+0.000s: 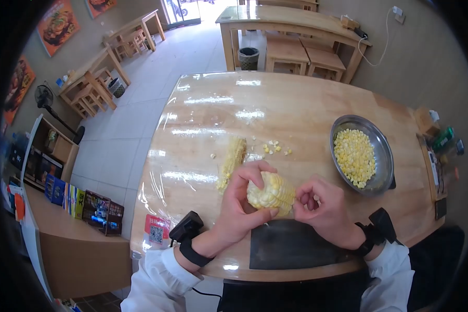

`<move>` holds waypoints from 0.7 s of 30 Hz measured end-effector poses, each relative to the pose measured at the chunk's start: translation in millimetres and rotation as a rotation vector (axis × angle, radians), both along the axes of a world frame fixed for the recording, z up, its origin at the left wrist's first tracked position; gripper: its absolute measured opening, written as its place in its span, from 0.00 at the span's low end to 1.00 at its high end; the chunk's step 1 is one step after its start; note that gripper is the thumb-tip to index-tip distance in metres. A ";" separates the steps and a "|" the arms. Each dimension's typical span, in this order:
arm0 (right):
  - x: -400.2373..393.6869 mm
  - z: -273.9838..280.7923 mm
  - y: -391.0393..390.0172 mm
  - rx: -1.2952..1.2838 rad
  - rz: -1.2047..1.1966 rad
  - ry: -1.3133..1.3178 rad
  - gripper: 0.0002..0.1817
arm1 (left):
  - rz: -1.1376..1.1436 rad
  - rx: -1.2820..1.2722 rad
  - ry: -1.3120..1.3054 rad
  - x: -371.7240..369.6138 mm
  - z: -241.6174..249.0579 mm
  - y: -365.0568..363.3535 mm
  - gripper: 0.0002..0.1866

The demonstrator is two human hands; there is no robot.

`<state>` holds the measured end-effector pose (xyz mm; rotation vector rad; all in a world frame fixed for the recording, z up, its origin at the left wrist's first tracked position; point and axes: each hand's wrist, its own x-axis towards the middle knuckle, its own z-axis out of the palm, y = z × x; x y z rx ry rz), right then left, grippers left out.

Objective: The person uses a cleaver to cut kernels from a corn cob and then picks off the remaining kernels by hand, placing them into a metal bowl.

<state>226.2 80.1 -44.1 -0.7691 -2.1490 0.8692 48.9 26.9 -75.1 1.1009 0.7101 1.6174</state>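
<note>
My left hand [237, 200] is wrapped around an ear of corn [270, 193], thumb below and fingers over the top. The ear is pale yellow and has rows of kernels on it. At its right end my right hand [321, 205] is closed, with curled fingertips against or right beside the corn. A small pale bit shows among those fingers, too small to name. Behind my left hand lies a mostly stripped corn cob [234, 158]. To the right stands a metal bowl [339, 127] holding loose corn kernels [354, 157].
Scattered kernels [275, 147] lie mid-table. A dark mat [296, 249] is under my hands, and a QR code card [156, 230] sits at the left edge. Along the right edge are a tissue box [427, 120] and a green can [444, 139]. Other tables [291, 23] stand beyond.
</note>
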 end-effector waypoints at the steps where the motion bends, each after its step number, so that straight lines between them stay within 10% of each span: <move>1: -1.2 1.2 -0.5 -0.083 -0.021 0.008 0.08 | 0.047 0.082 0.080 -0.3 -0.8 0.3 0.24; 6: 1.9 2.9 3.3 -0.672 -0.057 0.194 0.03 | 0.109 0.300 0.367 -5.7 0.6 5.0 0.24; 8: 16.6 15.5 12.2 -0.912 -0.040 0.267 0.01 | -0.022 0.027 -0.174 -2.2 6.0 2.9 0.26; 18: 100.6 -8.0 88.5 0.633 -0.309 -0.556 0.06 | -0.398 -0.225 -0.741 -8.4 5.5 3.1 0.27; 21: 84.6 -4.2 84.4 0.663 -0.264 -0.482 0.05 | -0.451 -0.240 -0.785 -7.3 3.8 4.4 0.29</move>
